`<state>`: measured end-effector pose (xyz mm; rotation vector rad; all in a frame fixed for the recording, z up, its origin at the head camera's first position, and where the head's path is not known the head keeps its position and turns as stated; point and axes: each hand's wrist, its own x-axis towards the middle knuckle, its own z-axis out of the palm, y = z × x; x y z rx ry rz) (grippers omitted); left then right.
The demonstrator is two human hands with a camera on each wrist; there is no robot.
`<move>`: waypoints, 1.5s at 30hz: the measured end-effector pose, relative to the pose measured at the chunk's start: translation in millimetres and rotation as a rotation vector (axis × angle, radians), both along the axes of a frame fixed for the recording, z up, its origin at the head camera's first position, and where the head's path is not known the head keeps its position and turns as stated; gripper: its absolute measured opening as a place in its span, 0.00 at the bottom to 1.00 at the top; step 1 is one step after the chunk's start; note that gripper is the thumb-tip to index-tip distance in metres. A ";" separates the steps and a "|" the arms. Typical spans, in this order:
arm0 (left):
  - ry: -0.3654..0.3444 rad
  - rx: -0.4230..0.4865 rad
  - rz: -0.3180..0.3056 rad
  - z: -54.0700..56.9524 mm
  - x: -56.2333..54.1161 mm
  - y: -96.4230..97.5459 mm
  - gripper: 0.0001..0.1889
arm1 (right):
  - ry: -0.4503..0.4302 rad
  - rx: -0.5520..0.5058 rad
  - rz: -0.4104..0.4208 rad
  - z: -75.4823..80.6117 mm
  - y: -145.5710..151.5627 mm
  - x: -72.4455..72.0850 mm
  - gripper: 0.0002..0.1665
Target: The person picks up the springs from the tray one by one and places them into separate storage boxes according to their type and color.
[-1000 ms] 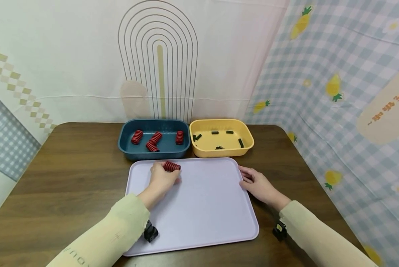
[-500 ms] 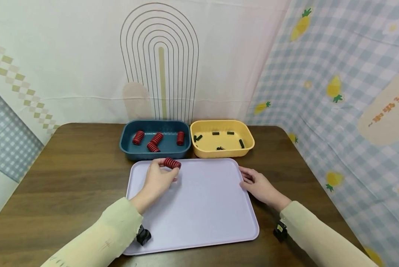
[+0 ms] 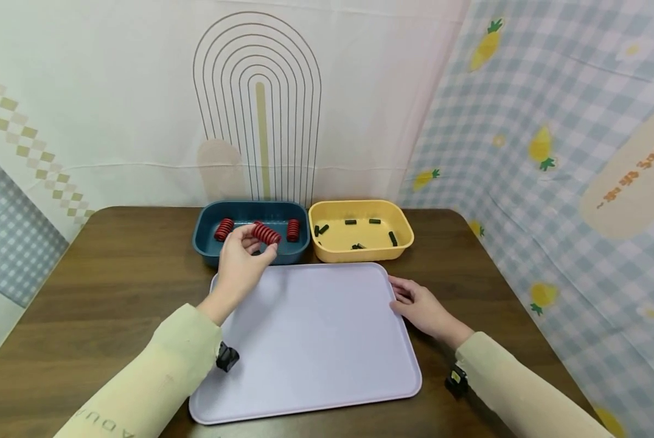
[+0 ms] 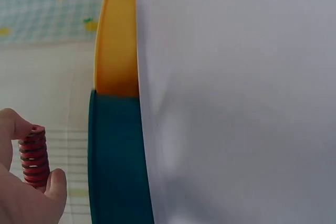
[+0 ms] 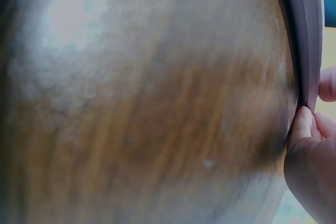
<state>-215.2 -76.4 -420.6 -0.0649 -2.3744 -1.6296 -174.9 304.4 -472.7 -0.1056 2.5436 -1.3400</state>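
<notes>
The left hand (image 3: 239, 258) pinches the last red spring (image 3: 266, 233) over the blue bin (image 3: 206, 243) at the tabletop's far edge, the lilac tray (image 3: 316, 340) now bare, its right rim held by the right hand (image 3: 422, 307).

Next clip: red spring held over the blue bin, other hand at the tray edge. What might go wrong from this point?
1. The left hand pinches the red spring only at the fingertips; that light grip may slip, so the spring could drop onto the lilac tray and roll.
2. The spring hangs near the blue bin's front rim, so released here it might bounce out.
3. The right hand grips the tray's edge; a tug could nudge the yellow bin.
</notes>
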 end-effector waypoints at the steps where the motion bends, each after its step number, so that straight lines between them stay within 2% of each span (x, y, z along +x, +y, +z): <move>1: 0.001 -0.002 0.000 -0.5 -3.6 -1.7 0.29 | -0.002 0.001 -0.006 0.4 -0.2 0.4 0.34; 8: 0.008 -0.089 0.012 -3.7 -25.0 -6.8 0.30 | 0.017 0.009 -0.003 1.5 -0.2 -1.0 0.35; 11: -0.010 -0.130 0.009 -6.1 -29.2 -6.4 0.30 | 0.011 0.018 -0.010 1.3 -1.1 -2.7 0.35; 16: -0.058 -0.187 0.003 -9.5 -30.1 -3.7 0.30 | 0.008 0.015 -0.002 0.2 -1.3 -2.6 0.35; 21: -0.095 -0.263 0.004 -10.6 -27.4 -2.2 0.30 | 0.006 0.014 -0.001 -1.1 -1.4 -0.8 0.35; 26: -0.104 -0.303 0.000 -11.4 -25.6 -0.4 0.30 | 0.005 0.016 -0.005 -2.5 -0.4 0.7 0.35; 31: -0.097 -0.303 -0.017 -16.0 -24.5 -0.6 0.25 | 0.007 0.017 -0.002 -6.3 -0.2 3.0 0.35; 36: -0.079 -0.268 -0.014 -17.3 -21.3 -0.9 0.27 | 0.006 0.005 -0.009 -7.3 -1.5 1.8 0.35; 40: -0.038 -0.283 -0.036 -14.1 -13.0 -2.4 0.30 | 0.001 0.009 -0.010 -8.0 -1.7 1.4 0.35; 45: 0.038 -0.393 -0.076 -8.8 4.8 -5.9 0.33 | -0.007 -0.011 -0.010 -7.4 0.4 3.2 0.35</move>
